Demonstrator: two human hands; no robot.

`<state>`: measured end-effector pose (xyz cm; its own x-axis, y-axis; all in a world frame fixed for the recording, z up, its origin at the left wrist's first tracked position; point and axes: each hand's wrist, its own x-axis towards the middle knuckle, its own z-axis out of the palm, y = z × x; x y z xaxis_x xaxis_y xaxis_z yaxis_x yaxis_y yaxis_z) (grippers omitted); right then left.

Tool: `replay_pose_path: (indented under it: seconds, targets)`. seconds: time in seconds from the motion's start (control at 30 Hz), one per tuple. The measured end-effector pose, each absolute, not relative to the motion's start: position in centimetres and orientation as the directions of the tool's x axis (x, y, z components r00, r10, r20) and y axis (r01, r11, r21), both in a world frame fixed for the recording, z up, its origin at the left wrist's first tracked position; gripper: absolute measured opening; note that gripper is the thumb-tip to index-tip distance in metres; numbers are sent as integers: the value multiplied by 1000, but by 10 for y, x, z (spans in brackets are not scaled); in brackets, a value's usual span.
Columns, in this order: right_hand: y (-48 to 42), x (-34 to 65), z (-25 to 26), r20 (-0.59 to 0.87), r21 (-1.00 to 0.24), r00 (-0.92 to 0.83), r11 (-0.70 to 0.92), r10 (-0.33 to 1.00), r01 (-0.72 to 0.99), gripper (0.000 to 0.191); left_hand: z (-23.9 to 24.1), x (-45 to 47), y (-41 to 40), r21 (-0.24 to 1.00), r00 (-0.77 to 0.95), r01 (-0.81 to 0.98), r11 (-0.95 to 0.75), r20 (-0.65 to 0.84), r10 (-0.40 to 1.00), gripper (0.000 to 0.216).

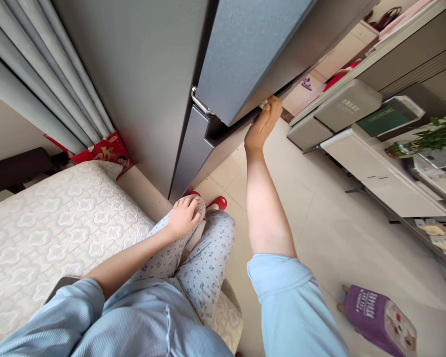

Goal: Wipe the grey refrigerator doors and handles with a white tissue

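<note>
R hand point(263, 120) clamped on lower edge of grey door point(252, 54), arm stretched out, fingers curled round it. Metal handle point(200, 101) on the door's inner edge, near but not touched. L hand point(184, 216) well apart, resting on knee of floral pj trousers point(210, 253), not gripping. Person's sitting on edge of bed point(59, 233); red slippers point(217, 202) on tile floor point(319, 223). Curtain point(40, 84) left of door, white drawer unit point(379, 171) to right.

The bed point(59, 238) lies left with curtains point(37, 84) behind it, a tall cabinet door point(252, 54) stands ahead, and drawer units point(394, 183) line the floor point(319, 223) to the right.
</note>
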<state>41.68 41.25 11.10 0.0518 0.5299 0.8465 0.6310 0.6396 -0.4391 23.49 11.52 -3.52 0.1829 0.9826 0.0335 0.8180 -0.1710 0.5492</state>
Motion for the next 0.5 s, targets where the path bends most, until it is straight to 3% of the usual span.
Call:
replay_pose_path:
  seconds: [0.5]
  targets:
    - [475, 468, 130, 667, -642, 128, 478, 734, 599, 26, -36, 236, 125, 586, 165, 803, -109, -43, 985, 31]
